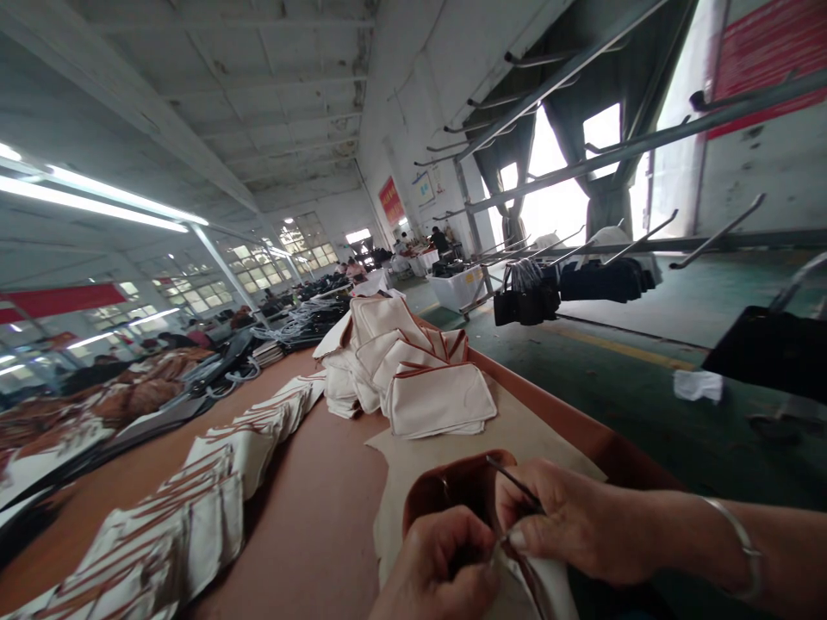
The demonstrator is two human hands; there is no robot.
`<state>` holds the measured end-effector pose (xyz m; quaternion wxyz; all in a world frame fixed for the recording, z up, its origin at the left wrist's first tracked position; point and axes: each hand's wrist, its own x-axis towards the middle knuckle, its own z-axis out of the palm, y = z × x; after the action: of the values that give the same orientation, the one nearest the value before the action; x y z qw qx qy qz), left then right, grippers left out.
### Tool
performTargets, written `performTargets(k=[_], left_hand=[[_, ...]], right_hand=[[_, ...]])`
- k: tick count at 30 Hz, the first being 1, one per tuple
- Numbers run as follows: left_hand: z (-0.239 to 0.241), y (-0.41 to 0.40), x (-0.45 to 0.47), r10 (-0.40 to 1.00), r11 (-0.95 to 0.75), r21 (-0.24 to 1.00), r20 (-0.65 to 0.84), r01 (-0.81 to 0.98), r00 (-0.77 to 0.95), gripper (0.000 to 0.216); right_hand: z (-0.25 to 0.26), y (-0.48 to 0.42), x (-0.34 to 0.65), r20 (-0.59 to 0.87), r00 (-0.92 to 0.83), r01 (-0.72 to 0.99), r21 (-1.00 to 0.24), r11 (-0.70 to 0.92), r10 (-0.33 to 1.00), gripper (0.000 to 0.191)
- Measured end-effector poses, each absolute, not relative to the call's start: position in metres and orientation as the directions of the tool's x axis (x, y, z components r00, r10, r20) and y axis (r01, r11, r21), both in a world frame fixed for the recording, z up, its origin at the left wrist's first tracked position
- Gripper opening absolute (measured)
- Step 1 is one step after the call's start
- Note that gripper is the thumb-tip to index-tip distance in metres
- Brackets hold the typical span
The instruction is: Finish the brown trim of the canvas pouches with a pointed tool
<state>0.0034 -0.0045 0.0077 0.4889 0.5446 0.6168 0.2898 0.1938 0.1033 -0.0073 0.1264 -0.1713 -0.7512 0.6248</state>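
At the lower right, my left hand (445,560) is closed, thumb and fingers pinching the edge of a cream pouch piece (552,585) with brown trim. My right hand (581,521) meets it there, its thumb and fingertips pressed on the same edge. A thin dark rod-like tool (513,480) sticks out of the right hand's grip; its kind is unclear. Behind both hands shows a brown leather-like part (423,495), partly covered by the fingers. How it joins the cream piece is hidden.
A heap of cream pouches (443,400) with brown edging lies just ahead on the brown table (310,517). An overlapping row of similar pieces (213,491) runs along the left. A metal rack (568,176) with black bags (526,293) stands at right. People work farther back.
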Motion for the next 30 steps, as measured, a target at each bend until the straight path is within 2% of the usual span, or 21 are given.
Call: performTargets(k=[3,6,8,10,14,17,20,22,24,26,28,30], left_hand=[[0.006,-0.004,-0.005,0.922,0.334,0.909,-0.370,0.251,0.112,0.021],[0.003,0.000,-0.011,0.909,0.371,0.916,-0.392,0.156,0.141,0.022],[0.002,0.001,-0.009,0.916,0.354,0.925,-0.372,0.138,0.147,0.021],[0.000,0.000,-0.004,0.936,0.312,0.929,-0.337,0.198,0.105,0.028],[-0.013,-0.002,0.006,0.973,0.229,0.932,-0.227,0.280,-0.038,0.054],[-0.030,-0.001,0.004,0.971,0.240,0.939,-0.233,0.248,-0.056,0.057],[-0.042,0.002,-0.001,0.964,0.266,0.946,-0.262,0.183,-0.049,0.058],[-0.045,0.003,-0.003,0.960,0.280,0.953,-0.278,0.115,-0.032,0.056],[-0.044,0.003,-0.002,0.956,0.294,0.955,-0.294,0.036,-0.019,0.052],[-0.039,0.002,0.001,0.951,0.309,0.951,-0.309,-0.028,-0.019,0.046],[-0.033,0.001,0.004,0.946,0.323,0.944,-0.325,-0.069,-0.013,0.042],[-0.027,0.001,0.007,0.942,0.335,0.937,-0.336,-0.097,0.007,0.041]], right_hand=[[-0.010,0.103,0.194,-0.036,-0.912,0.109,-0.982,0.157,0.409,0.009],[-0.007,0.101,0.196,-0.005,-0.900,0.127,-0.959,0.252,0.437,0.007],[-0.005,0.101,0.198,0.002,-0.896,0.151,-0.939,0.308,0.444,0.006],[-0.005,0.101,0.200,0.009,-0.893,0.156,-0.931,0.330,0.450,0.006],[-0.006,0.102,0.199,0.014,-0.889,0.123,-0.955,0.268,0.458,0.005],[-0.006,0.102,0.197,0.018,-0.897,0.084,-0.974,0.211,0.441,0.004],[-0.003,0.103,0.198,-0.101,-0.897,0.181,-0.972,0.149,0.431,0.012],[0.002,0.103,0.203,-0.074,-0.877,0.203,-0.952,0.227,0.475,0.018],[0.009,0.103,0.211,0.130,-0.828,0.153,-0.883,0.443,0.545,0.023],[0.016,0.103,0.221,0.298,-0.795,0.149,-0.750,0.645,0.529,0.026],[0.020,0.101,0.229,0.286,-0.839,0.196,-0.633,0.749,0.462,0.026],[0.021,0.100,0.234,0.190,-0.895,0.233,-0.571,0.787,0.403,0.028]])
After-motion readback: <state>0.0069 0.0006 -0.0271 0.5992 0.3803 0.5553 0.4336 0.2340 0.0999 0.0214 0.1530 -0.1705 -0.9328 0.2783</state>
